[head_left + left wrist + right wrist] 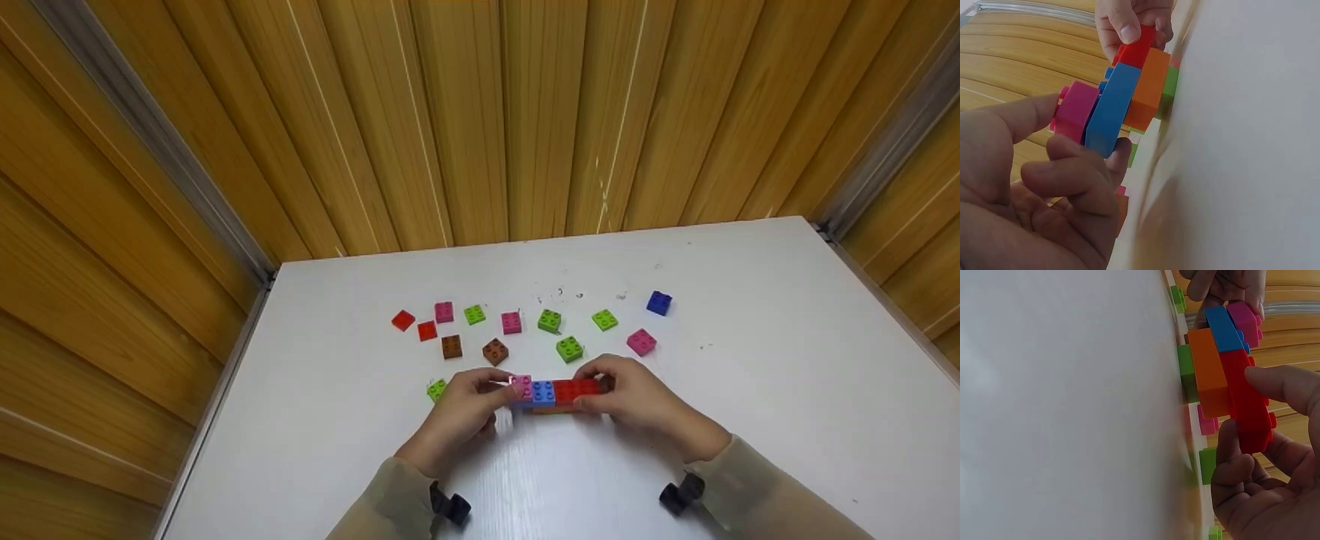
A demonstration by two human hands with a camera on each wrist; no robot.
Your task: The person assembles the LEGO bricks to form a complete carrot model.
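Observation:
A joined row of toy building bricks is held between both hands over the white table. My left hand [461, 411] pinches its left end, where a pink brick [1077, 109] sits on a longer blue brick [543, 393]. At the other end, my right hand [641, 394] grips a long red brick [1244, 396] between thumb and fingers. Beneath the blue and red bricks is an orange brick [1149, 87], bridging them. A green brick [1186, 371] shows below the orange one in the wrist views; whether it is attached, I cannot tell.
Loose bricks lie beyond the hands on the white table [337, 465]: several green, pink [642, 342], red [403, 320] and brown [451, 346] ones, plus a dark blue brick [659, 302] at right. A green brick [436, 389] lies by the left hand. Wood-look panels [465, 120] enclose the table.

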